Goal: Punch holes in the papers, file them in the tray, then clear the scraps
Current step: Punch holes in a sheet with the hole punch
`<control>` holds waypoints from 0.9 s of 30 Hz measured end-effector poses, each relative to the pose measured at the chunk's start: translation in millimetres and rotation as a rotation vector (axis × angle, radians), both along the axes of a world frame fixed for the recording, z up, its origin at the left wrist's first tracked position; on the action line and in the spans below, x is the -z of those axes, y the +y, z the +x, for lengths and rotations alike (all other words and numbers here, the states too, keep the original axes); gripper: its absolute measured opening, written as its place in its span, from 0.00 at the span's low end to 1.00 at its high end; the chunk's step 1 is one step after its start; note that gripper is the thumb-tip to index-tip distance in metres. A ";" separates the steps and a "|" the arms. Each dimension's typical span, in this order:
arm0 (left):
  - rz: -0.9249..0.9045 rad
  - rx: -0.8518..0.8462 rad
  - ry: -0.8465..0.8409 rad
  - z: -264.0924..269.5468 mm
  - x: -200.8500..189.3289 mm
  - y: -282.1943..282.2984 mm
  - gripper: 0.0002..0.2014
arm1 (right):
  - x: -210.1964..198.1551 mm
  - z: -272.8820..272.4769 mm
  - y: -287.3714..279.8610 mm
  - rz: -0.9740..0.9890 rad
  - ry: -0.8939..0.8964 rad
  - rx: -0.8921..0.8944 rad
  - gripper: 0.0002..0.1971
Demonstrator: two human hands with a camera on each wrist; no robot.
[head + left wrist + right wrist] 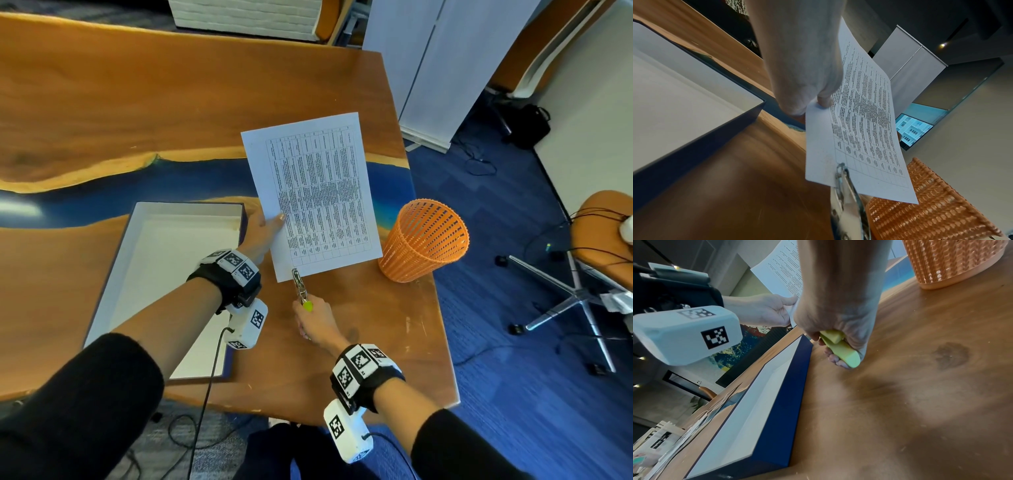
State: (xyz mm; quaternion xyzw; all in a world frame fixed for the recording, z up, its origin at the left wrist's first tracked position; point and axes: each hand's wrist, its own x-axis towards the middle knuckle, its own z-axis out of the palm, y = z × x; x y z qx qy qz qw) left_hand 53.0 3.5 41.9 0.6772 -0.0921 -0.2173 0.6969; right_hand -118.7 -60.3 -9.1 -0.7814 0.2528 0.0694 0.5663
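Observation:
A printed sheet of paper (315, 192) (859, 129) (781, 269) is held up above the table, and my left hand (263, 229) (818, 100) (764, 311) pinches its left edge between thumb and fingers. My right hand (315, 322) (838, 331) grips the yellow-green handles of a metal hole punch (300, 286) (844, 194) (840, 347). The punch's head sits over the sheet's near bottom edge, close to the left corner. The white-lined, blue-walled tray (137, 240) (684, 97) (789, 386) lies on the table to the left of both hands.
An orange mesh waste basket (424, 240) (931, 211) (951, 262) stands at the table's right edge, right of the paper. The wood-and-blue table (137, 102) ends just past it; a chair base (575, 294) and cables lie on the blue floor.

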 end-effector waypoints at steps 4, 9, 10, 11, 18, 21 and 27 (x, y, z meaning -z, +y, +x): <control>0.002 0.019 0.018 -1.8 2.4 0.3 0.19 | 3.7 -1.7 1.4 0.009 0.003 0.021 0.13; -0.006 0.029 0.047 -4.0 0.2 -0.7 0.19 | 6.5 -2.1 6.3 -0.006 0.015 0.040 0.13; -0.011 0.038 0.047 -4.4 0.6 -0.6 0.19 | 7.2 -1.7 7.1 -0.008 0.019 0.044 0.13; -0.013 0.046 0.046 -4.6 1.3 -0.5 0.19 | 7.5 -1.6 7.9 -0.006 0.025 0.049 0.13; 0.011 0.051 0.041 -6.3 7.9 -2.6 0.20 | 9.4 -3.2 11.9 0.042 0.080 0.103 0.12; 0.025 0.040 0.050 -6.6 8.1 -3.2 0.21 | 10.8 -3.6 11.7 0.079 0.107 0.150 0.13; 0.030 0.039 0.070 -8.7 11.6 -1.0 0.20 | 15.9 -3.8 12.0 0.079 0.129 0.139 0.12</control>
